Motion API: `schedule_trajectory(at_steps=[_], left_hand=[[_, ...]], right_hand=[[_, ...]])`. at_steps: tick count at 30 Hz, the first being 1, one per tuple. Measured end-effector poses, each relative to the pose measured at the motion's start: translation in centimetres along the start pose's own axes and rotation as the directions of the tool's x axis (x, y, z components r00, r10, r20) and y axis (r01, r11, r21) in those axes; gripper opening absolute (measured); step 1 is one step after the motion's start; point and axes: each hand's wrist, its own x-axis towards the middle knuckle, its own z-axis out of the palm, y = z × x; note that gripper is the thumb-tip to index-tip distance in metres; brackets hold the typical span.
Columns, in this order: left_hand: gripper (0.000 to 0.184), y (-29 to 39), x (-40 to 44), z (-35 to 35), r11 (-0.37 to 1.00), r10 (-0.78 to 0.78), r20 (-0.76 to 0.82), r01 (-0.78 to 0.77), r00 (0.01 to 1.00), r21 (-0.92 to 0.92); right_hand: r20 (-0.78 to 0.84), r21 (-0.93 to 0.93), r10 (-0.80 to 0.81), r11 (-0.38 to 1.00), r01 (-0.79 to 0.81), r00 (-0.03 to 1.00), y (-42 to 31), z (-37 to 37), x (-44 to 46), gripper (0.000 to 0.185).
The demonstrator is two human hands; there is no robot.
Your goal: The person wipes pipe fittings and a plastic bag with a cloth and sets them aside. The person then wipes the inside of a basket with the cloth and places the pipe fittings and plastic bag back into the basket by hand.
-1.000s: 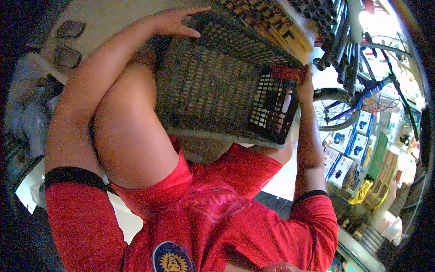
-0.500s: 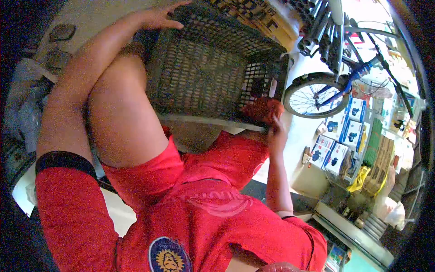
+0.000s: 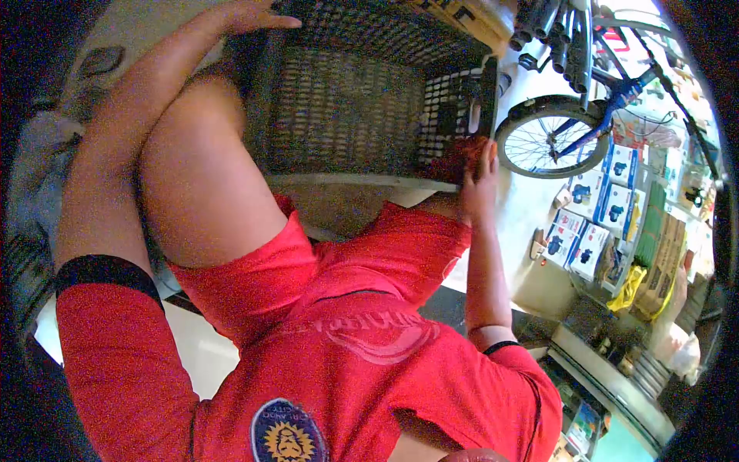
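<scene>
A dark plastic crate (image 3: 339, 115) with slotted walls lies tilted between my knees, its open side facing me. My left hand (image 3: 258, 18) is at the crate's upper left edge, its fingers apart and holding nothing. At the crate's lower right corner, my right hand (image 3: 481, 177) is closed round a crumpled red cloth (image 3: 459, 158). The cloth is pressed to the crate's rim, and part of it lies in the crate's shadow.
Beyond the crate are a cardboard box (image 3: 477, 23) and a bundle of dark pipes (image 3: 566, 46). At the right stand a blue bicycle (image 3: 554, 138), white boxes (image 3: 585, 192) with blue pictures and a yellow bag (image 3: 631, 289). A sandal (image 3: 101, 60) lies upper left.
My right hand and the red cloth have moved from the crate's upper right corner down to its lower right corner. The view has shifted too. My left hand stays by the crate's upper left edge.
</scene>
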Motion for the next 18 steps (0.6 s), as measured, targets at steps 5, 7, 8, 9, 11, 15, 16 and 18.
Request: schedule_trajectory(at_steps=[5, 7, 8, 9, 11, 15, 16, 18], left_hand=[[0.11, -1.0, 0.4, 0.6, 0.999, 0.038, -0.04, -0.039, 0.999, -0.034], [0.109, -1.3, 0.4, 0.6, 0.996, 0.087, -0.059, -0.089, 0.994, -0.031], [0.108, -1.4, 0.3, 0.7, 0.993, 0.109, -0.07, -0.111, 0.992, -0.03], [0.108, -1.6, 0.3, 0.8, 0.992, 0.109, -0.073, -0.113, 0.991, -0.052], [0.106, -1.9, 0.5, 0.9, 0.988, 0.12, -0.072, -0.126, 0.99, -0.088], [0.103, -3.3, 1.0, 1.0, 0.945, 0.255, -0.066, -0.263, 0.965, -0.195], [0.102, -3.6, 1.1, 1.0, 0.927, 0.298, -0.06, -0.303, 0.953, -0.221], [0.101, -4.3, 1.2, 0.8, 0.928, 0.292, -0.054, -0.296, 0.955, -0.225]], right_hand=[[0.034, -0.483, -0.034, 0.874, 0.047, 0.999, -0.3, -0.2, 5.1, 0.084], [0.227, -0.254, -0.064, 0.959, 0.122, 0.972, -0.6, 1.3, 6.0, 0.054], [0.435, 0.073, -0.056, 0.997, 0.026, 0.899, 0.2, 2.7, 6.4, 0.045], [0.618, 0.355, -0.109, 0.923, -0.152, 0.779, 0.9, 4.1, 6.7, 0.037], [0.8, 0.4, -0.356, 0.916, 0.012, 0.482, -8.1, 2.2, 6.1, 0.028], [0.835, 0.461, -0.375, 0.876, -0.139, 0.403, -13.3, 3.4, 11.9, 0.03], [0.817, 0.499, -0.368, 0.837, -0.224, 0.444, -14.4, 3.7, 13.7, 0.031], [0.647, 0.599, -0.493, 0.801, 0.013, 0.582, -15.7, 5.3, 17.2, 0.034]])
